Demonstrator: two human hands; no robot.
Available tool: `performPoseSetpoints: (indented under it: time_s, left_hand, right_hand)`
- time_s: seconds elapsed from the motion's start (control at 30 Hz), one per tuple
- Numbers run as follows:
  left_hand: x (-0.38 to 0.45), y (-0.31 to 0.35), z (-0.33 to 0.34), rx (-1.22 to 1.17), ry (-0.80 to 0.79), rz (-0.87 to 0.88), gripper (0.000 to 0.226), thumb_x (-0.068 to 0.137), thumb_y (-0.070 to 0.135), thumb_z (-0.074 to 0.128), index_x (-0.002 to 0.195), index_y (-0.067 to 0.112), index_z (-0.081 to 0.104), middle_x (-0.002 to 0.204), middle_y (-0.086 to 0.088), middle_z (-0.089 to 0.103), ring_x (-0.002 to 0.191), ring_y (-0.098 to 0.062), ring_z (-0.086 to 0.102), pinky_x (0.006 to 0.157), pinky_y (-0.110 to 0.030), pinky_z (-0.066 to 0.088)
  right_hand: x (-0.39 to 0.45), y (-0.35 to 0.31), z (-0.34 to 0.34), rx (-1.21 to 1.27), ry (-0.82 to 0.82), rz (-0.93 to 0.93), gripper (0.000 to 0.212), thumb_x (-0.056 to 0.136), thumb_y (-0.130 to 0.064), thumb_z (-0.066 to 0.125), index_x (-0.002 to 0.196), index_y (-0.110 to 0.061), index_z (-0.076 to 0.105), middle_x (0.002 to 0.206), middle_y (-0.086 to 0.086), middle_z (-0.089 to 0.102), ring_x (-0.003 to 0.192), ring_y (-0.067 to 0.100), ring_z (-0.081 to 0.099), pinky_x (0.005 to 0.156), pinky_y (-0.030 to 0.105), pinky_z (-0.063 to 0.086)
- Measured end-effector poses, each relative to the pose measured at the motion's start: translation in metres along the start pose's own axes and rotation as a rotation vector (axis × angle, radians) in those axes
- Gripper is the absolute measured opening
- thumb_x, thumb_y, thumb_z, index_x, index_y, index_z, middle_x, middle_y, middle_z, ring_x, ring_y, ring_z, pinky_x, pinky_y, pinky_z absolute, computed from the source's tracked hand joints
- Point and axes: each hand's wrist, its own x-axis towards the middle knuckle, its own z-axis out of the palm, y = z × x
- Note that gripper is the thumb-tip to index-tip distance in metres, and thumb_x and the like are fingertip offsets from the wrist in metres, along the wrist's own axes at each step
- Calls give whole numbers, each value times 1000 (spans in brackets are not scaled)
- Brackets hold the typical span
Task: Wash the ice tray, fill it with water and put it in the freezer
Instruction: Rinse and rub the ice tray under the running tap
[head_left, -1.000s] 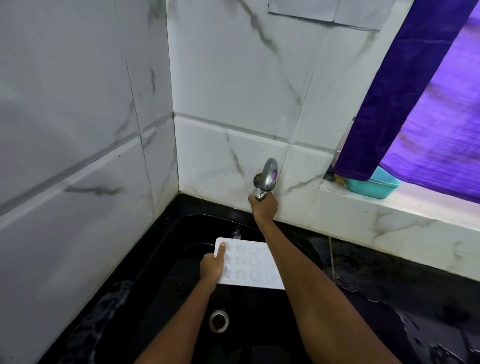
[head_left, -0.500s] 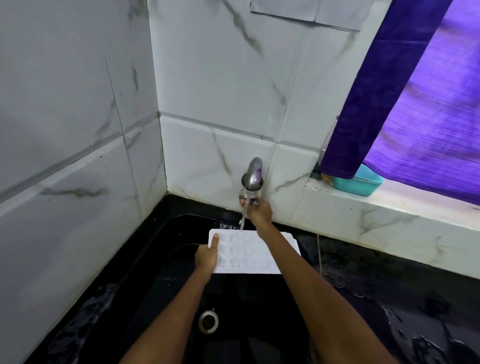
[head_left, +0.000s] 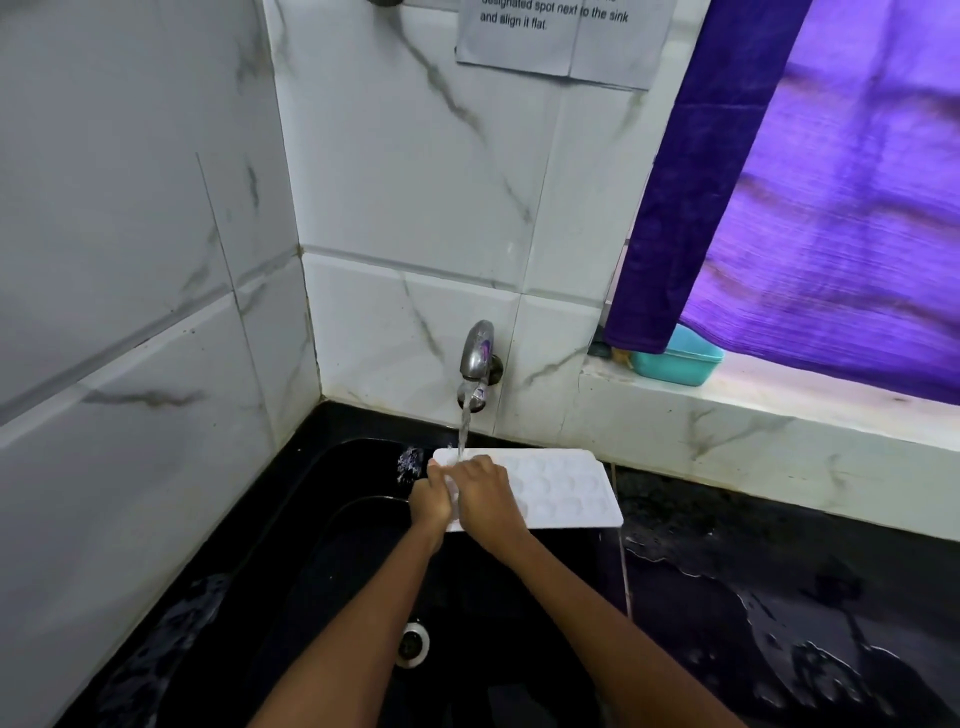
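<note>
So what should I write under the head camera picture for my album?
Both hands, left hand and right hand, hold a white ice tray under the running tap over a black sink.

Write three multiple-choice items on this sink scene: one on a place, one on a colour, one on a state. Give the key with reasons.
1. Where is the ice tray?
A. on the sill
B. over the sink, under the tap
C. on the counter

2. What colour is the tub on the sill?
A. red
B. teal
C. yellow

3. What state is the tap in?
A. running
B. off
C. removed

Key: 1 B, the left hand and right hand hold it there; 2 B, it shows teal beside the curtain; 3 A, a stream falls onto the tray.
</note>
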Motion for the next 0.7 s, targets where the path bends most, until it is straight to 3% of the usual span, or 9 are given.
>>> performPoseSetpoints:
  time_s: [0.1, 0.17, 0.23, 0.33, 0.4, 0.47, 0.53, 0.6, 0.7]
  left_hand:
    - [-7, 8, 5, -1, -9, 3, 57, 103, 31, 27, 109, -13, 63, 113, -30, 64, 108, -39, 61, 92, -38, 47]
    - [-11, 14, 5, 14, -11, -5, 58, 103, 32, 27, 111, -12, 63, 114, -29, 64, 109, -39, 61, 93, -38, 47]
    - [-9, 14, 1, 30, 6, -5, 58, 103, 32, 27, 111, -13, 63, 115, -30, 64, 110, -39, 60, 96, -40, 48]
    - [-14, 14, 1, 66, -3, 23, 57, 103, 30, 28, 108, -14, 63, 112, -30, 64, 109, -39, 60, 94, -38, 47]
    - [-16, 12, 4, 49, -12, 27, 57, 103, 30, 27, 106, -13, 64, 110, -30, 65, 107, -39, 61, 95, -40, 49]
    - [-17, 15, 1, 37, 25, 21, 57, 103, 30, 27, 108, -14, 63, 112, -30, 64, 109, -38, 61, 94, -36, 47]
    - [-17, 19, -2, 58, 49, 42, 57, 104, 29, 27, 110, -16, 61, 115, -30, 63, 111, -38, 59, 93, -34, 44]
    - [-19, 22, -1, 82, 50, 56, 56, 104, 28, 26, 111, -16, 61, 116, -30, 62, 112, -38, 58, 93, -35, 44]
    - [-18, 25, 1, 89, 59, 56, 56, 104, 27, 25, 114, -14, 61, 118, -31, 62, 113, -39, 58, 96, -37, 44]
  right_hand:
    - [1, 1, -8, -105, -18, 48, 48, 92, -29, 17, 127, -14, 47, 127, 5, 57, 124, 27, 39, 98, 40, 27]
    - [7, 0, -16, -33, -33, 106, 41, 97, -34, 25, 129, -15, 42, 129, 5, 55, 126, 26, 34, 99, 39, 25]
    - [9, 0, -24, -63, -113, 44, 41, 92, -25, 38, 131, -14, 39, 128, 7, 56, 126, 28, 35, 98, 40, 24]
    - [11, 1, -32, -198, -93, 14, 32, 91, -24, 40, 119, -12, 47, 117, 8, 62, 116, 29, 43, 96, 42, 25]
    - [9, -2, -31, -143, -46, 40, 38, 93, -35, 30, 115, -11, 50, 114, 8, 63, 114, 28, 44, 93, 41, 25]
    - [5, 0, -32, -18, -48, 40, 49, 84, -40, 24, 114, -14, 52, 109, 7, 63, 112, 27, 45, 89, 38, 27]
    - [4, 5, -36, 23, -49, 40, 41, 81, -34, 33, 112, -17, 54, 108, 4, 64, 109, 27, 48, 88, 37, 28]
    - [6, 0, -39, -72, -34, 42, 29, 91, -28, 37, 110, -16, 54, 110, 5, 64, 111, 27, 47, 91, 39, 27]
    - [7, -11, -40, -146, -45, 73, 53, 93, -42, 18, 108, -12, 59, 115, 7, 61, 115, 29, 43, 92, 42, 29]
